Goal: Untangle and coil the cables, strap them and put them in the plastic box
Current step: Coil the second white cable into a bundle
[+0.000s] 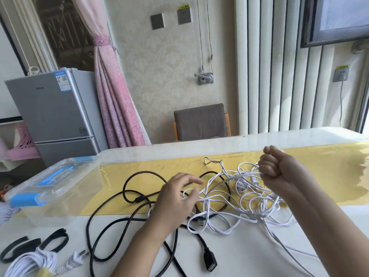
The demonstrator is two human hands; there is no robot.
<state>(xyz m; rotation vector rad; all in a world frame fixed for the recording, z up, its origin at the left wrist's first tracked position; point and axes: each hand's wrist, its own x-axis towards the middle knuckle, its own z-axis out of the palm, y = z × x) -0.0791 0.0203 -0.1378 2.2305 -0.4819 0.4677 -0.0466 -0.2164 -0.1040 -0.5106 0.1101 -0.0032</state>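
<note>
Far left on the white tabletop (239, 254) sits a clear plastic box with blue latches (54, 188), with a thin black cable (107, 216) looping beside it. The left hand (177, 198) rests loose-fingered on the tangled white flat cable (239, 202); the right hand (279, 172) is fisted round one strand.

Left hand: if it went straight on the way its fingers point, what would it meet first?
Most likely the white cable tangle: the left hand points right, into loops at its fingertips. A black cable crosses there too; depth is unclear, so it may come first.
</note>
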